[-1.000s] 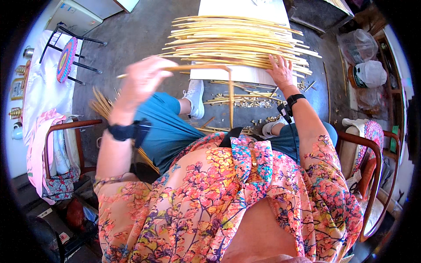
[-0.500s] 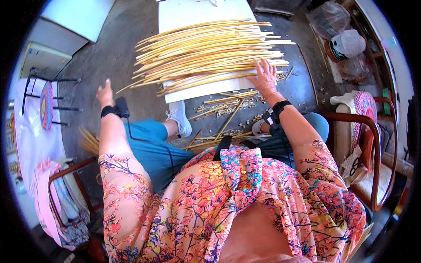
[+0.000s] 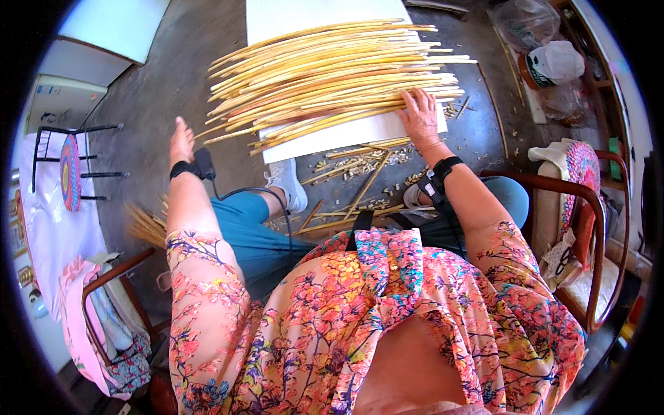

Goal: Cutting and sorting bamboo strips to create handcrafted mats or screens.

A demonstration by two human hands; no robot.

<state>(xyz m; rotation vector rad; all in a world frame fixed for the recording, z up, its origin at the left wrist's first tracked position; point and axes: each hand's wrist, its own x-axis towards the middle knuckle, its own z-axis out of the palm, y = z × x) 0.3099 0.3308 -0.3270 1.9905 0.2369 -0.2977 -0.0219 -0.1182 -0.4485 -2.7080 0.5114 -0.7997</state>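
Long straw-coloured sticks [image 3: 325,83] lie side by side in a broad layer across a white board [image 3: 304,146] in front of me. My right hand [image 3: 420,123] rests at the right end of the nearest sticks, fingers spread, its palm over the board's edge. Off the left end of the layer hovers my left hand [image 3: 181,144], seen edge-on with its fingers stretched forward and nothing visible in it. The tip of one stick that juts out to the left is close beside it.
Short cut pieces [image 3: 377,162] and loose sticks litter the floor by my shoes. A wooden armchair [image 3: 588,207] stands at right. To the left are a black-legged stool [image 3: 71,173], a sheaf of thin stalks [image 3: 146,225] and a chair arm draped with pink cloth [image 3: 79,297].
My left hand has moved right, closer to the stick ends, and turned edge-on. My right hand has settled slightly lower onto the near sticks. The view has shifted a little.
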